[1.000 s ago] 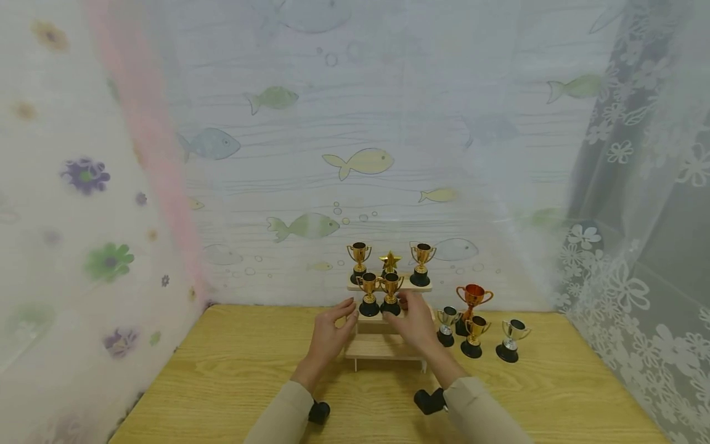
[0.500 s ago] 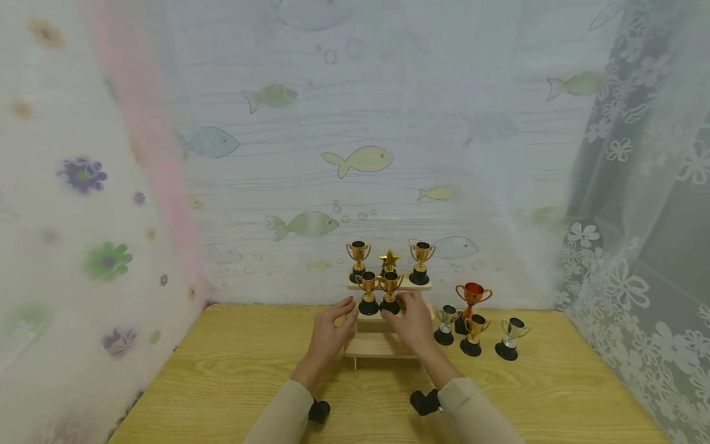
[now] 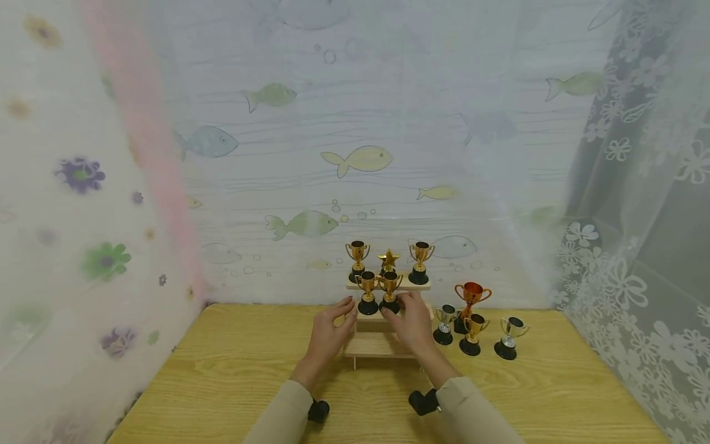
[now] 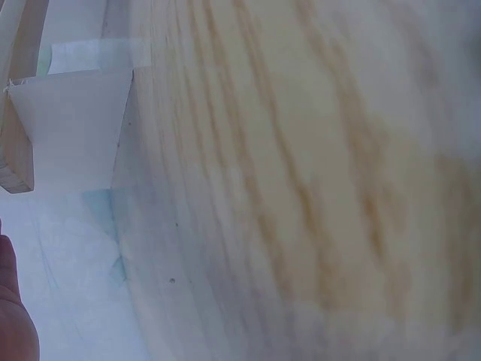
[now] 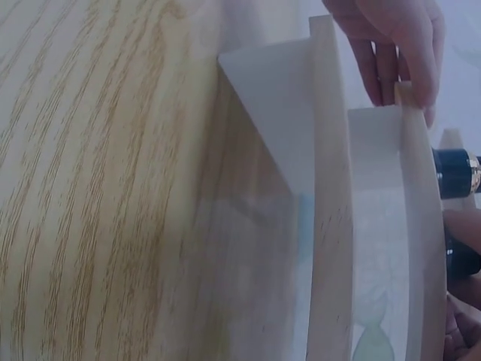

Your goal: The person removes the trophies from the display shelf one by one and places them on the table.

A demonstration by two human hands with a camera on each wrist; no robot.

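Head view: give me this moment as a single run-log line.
left hand: at gold trophy, middle step | right hand: at gold trophy beside it | stepped wooden stand: five trophies | table: four trophies loose

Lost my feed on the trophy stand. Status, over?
Left hand open beside stand. Right hand at the middle step, fingers by a gold trophy; grip unclear. Four trophies stand right, apart from the stand.

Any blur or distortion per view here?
Head: wide-angle bend at the edges, trophies small but sharp. Left wrist: close and soft, mostly blurred table grain. Right wrist: wooden stand washed pale, left hand in fair focus.
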